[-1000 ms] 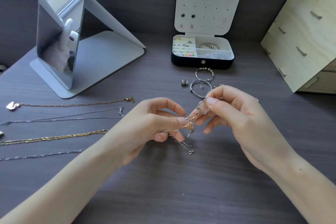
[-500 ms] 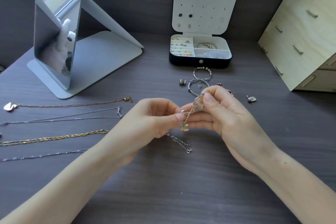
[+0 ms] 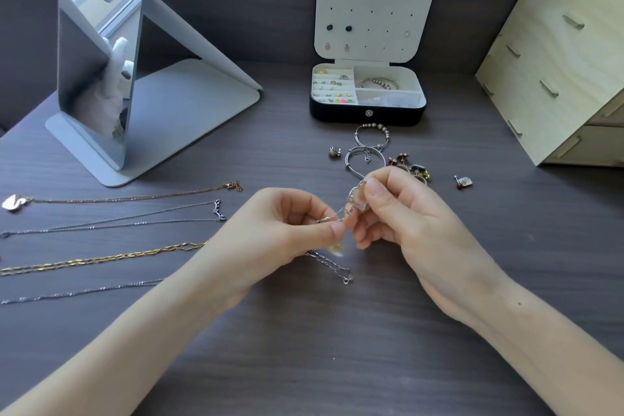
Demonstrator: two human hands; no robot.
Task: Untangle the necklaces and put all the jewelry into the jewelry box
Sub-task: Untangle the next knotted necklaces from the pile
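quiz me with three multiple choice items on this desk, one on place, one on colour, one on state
1. Where does the mirror stand from the box?
A) left B) right C) inside it
2. The box's outer shell is:
A) red B) black C) wooden
3. The left hand and right hand are:
A) flat and empty B) lifting the mirror C) pinching a tangled chain

Answers: 1 A, the mirror stands far to the box's left; 2 B, its front wall is black; 3 C, both thumbs and fingers pinch the chain between them.
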